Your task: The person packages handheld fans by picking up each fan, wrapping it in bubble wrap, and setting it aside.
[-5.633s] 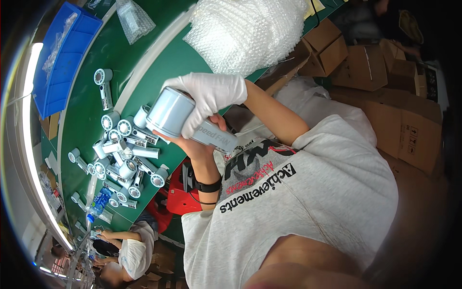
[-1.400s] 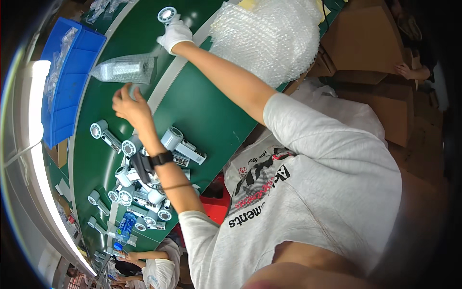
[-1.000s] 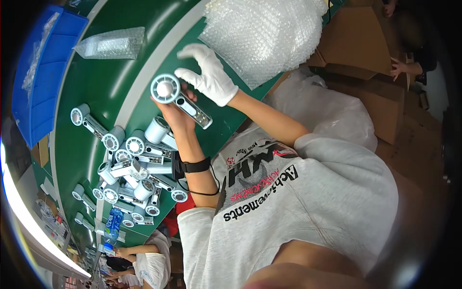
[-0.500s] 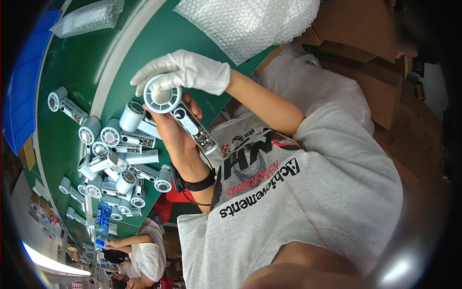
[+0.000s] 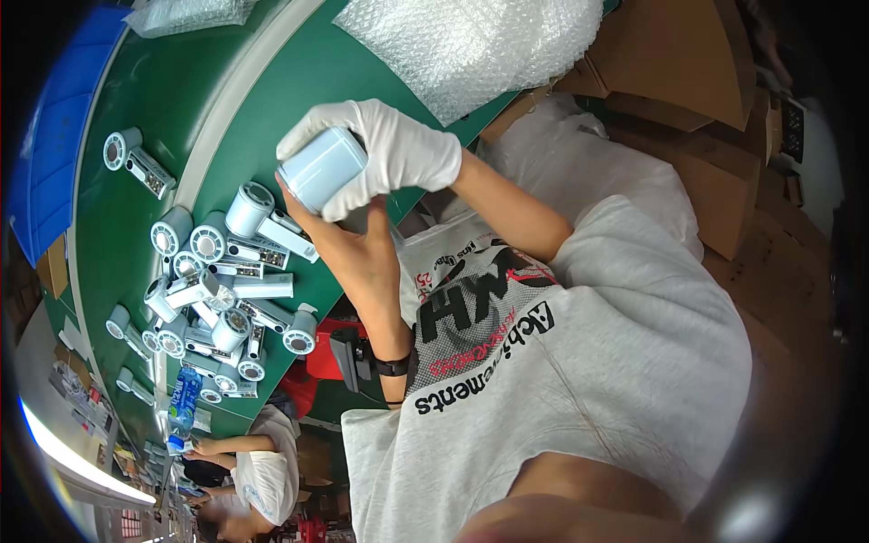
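Observation:
A light blue handheld fan (image 5: 328,170) is held between my two hands above the green table (image 5: 294,77). My right hand (image 5: 394,149), in a white glove, is closed around its rounded head from above. Below it, my bare left hand (image 5: 358,262), with a black band at the wrist, grips the fan from underneath; its fingertips are partly hidden. The smooth housing faces up, and the grille and handle are out of sight. To the left lies a loose pile of similar handheld fans (image 5: 233,330), the nearest one (image 5: 246,210) close to my left hand.
Bubble wrap (image 5: 471,45) covers the table's far right part. One fan (image 5: 149,172) lies apart beyond a pale rail. A blue bin (image 5: 68,136) stands far left, a water bottle (image 5: 184,403) beside the pile. Cardboard boxes (image 5: 670,50) are at right; another person (image 5: 270,475) works lower left.
The fan has turned over: its grille and button-studded handle faced up before, now its smooth housing does. My gloved right hand has shifted from the grille to wrap round the head.

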### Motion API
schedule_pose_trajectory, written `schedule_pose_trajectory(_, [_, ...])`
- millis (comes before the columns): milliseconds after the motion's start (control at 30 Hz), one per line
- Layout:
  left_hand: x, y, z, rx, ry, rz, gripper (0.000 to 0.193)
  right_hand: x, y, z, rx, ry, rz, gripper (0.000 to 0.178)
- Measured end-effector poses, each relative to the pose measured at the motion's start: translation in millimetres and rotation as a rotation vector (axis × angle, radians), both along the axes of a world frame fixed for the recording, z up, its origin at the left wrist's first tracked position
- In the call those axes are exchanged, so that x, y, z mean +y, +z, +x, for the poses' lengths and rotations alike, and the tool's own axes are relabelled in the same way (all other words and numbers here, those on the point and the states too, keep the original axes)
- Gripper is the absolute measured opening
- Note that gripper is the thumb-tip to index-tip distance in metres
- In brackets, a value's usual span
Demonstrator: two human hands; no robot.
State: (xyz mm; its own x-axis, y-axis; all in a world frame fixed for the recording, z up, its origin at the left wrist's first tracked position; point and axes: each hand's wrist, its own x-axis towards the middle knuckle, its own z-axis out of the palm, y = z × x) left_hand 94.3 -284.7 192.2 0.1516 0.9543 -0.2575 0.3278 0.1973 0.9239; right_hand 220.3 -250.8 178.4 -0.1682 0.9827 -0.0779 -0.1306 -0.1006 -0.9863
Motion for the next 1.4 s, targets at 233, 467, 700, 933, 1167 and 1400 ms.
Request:
schedule_pose_trajectory(233, [-0.1, -45.9, -10.5, 0.132, 0.160, 0.674, 0.078, -4.7, 4.1, -13.3, 0.272, -0.114, -0.150, 0.049])
schedule_pose_trajectory(467, [-16.0, -57.5, -24.0, -0.812, 0.428, -0.196, 0.061, 2.4, -0.1, 0.4, -0.020, 0.375, 0.063, 0.039])
schedule_pose_trajectory(700, [-13.4, -54.4, -30.1, -0.974, 0.491, -0.545, 0.051, -5.9, -26.8, -7.0, 0.035, 0.226, 0.264, 0.034])
schedule_pose_trajectory(933, [21.7, -50.6, -32.6, -1.506, 0.163, -0.605, 0.050, -38.4, -10.4, -2.3, -0.177, 0.196, 0.570, 0.027])
schedule_pose_trajectory(1167, [25.0, -37.6, -9.8, -1.152, 0.536, 0.022, 0.060, -62.3, -19.5, -39.0, -0.333, -0.115, 0.177, 0.038])
schedule_pose_trajectory(1400, [31.9, -61.4, -4.7, -1.499, 0.255, -0.298, 0.057, -54.3, -6.8, -10.3, -0.569, 0.227, -0.294, 0.042])
